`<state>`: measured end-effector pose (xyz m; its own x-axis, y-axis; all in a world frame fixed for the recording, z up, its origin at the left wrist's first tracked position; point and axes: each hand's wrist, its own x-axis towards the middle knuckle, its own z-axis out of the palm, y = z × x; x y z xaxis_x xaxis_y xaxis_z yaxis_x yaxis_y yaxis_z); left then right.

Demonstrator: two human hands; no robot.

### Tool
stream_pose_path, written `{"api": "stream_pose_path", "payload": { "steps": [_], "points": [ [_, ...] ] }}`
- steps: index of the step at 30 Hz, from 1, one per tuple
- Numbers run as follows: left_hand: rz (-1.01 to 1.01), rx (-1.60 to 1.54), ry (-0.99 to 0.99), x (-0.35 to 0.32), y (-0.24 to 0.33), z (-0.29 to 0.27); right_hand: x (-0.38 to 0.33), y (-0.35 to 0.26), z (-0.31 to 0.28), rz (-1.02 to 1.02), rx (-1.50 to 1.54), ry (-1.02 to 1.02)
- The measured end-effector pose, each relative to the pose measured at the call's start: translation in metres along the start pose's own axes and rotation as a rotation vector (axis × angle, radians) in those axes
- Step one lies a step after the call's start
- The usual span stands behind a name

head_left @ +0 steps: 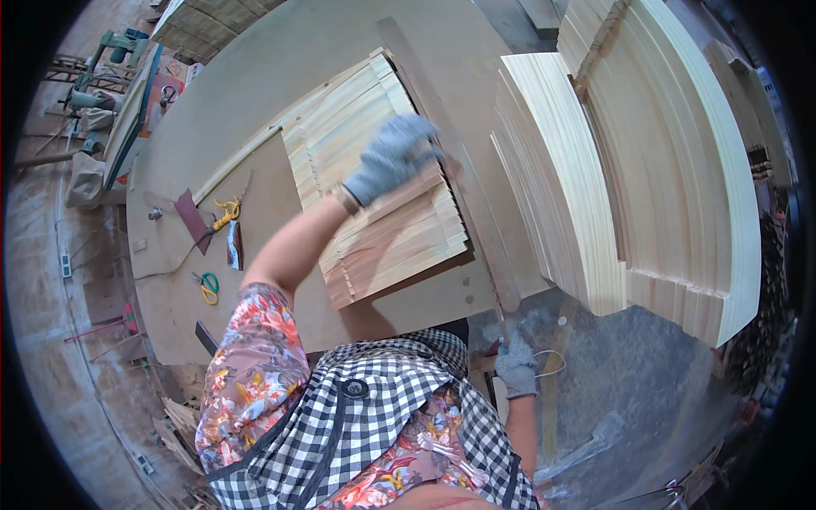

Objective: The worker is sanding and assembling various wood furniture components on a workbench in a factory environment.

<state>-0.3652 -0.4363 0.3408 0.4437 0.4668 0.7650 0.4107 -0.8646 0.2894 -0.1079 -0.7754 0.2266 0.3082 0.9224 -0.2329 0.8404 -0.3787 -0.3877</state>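
Observation:
My left hand (pixel 391 161), in a grey knitted glove, is over a panel of pale wooden slats (pixel 374 225) on the worktable. Its fingers reach the panel's right edge and are slightly blurred, with a gap between thumb and fingers; nothing shows in them. The slats lie side by side, with jointed ends along the left and right. A long brown straight bar (pixel 476 212) runs beside the panel's right edge. My right hand (pixel 516 365), gloved in grey too, is low beyond the table's near edge, beside a thin white loop (pixel 552 363). Its fingers are too unclear to read.
Stacked wooden boards (pixel 671 170) rise at the right. Green-and-yellow scissors (pixel 206 287), a yellow-wrapped tool (pixel 227 212), a maroon strip (pixel 194 221) and a small packet (pixel 235 245) lie on the table (pixel 280 314) at left. A wooden strip (pixel 238 164) extends from the panel's far left.

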Motion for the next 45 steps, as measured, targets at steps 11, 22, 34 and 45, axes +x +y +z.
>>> {"api": "stream_pose_path", "payload": {
  "steps": [11,22,34,45],
  "points": [
    [-0.636,0.371,-0.108,0.076,-0.243,-0.029,0.097,-0.050,-0.009,0.082,-0.147,0.000],
    [-0.707,0.401,-0.452,0.169,-0.470,0.125,0.272,-0.056,0.028,-0.020,-0.073,-0.027],
    [-0.452,0.642,-0.638,0.170,-0.497,0.131,0.297,-0.084,0.025,0.123,0.029,-0.185],
    [-0.420,0.464,-0.372,0.130,-0.476,0.142,0.274,-0.029,0.070,0.059,-0.102,-0.036]
  ]
}}
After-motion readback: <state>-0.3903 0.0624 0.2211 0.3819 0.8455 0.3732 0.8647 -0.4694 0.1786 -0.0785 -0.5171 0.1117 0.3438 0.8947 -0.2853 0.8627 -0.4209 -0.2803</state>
